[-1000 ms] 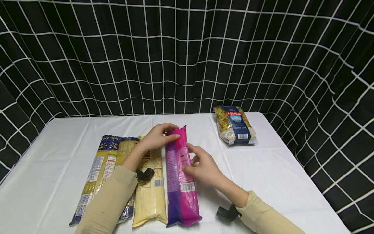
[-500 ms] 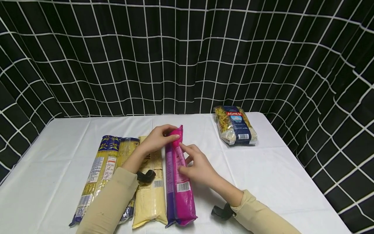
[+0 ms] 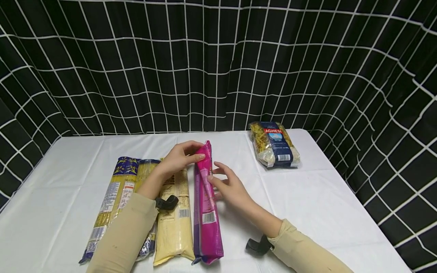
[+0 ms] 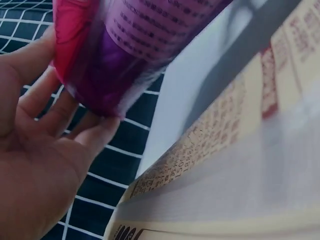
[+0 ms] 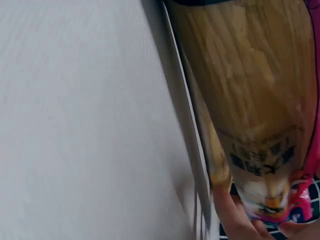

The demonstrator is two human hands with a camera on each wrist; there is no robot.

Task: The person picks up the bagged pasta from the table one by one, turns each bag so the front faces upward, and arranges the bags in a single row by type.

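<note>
The worktop (image 3: pixel 317 212) has a white, lightly creased cover. From left to right, it carries a blue-ended pasta packet (image 3: pixel 110 201), a second yellow pasta packet (image 3: pixel 145 169) adjoining it and partly hidden by a sleeve (image 3: pixel 124 231), and a cream packet (image 3: pixel 175 231) lying flat just beside. Next, a pink and purple packet (image 3: pixel 210 237) is tilted up on edge; its full contact line cannot be determined. The AGNESI pasta bag (image 3: pixel 275 144) lies well apart, near the far right corner.
</note>
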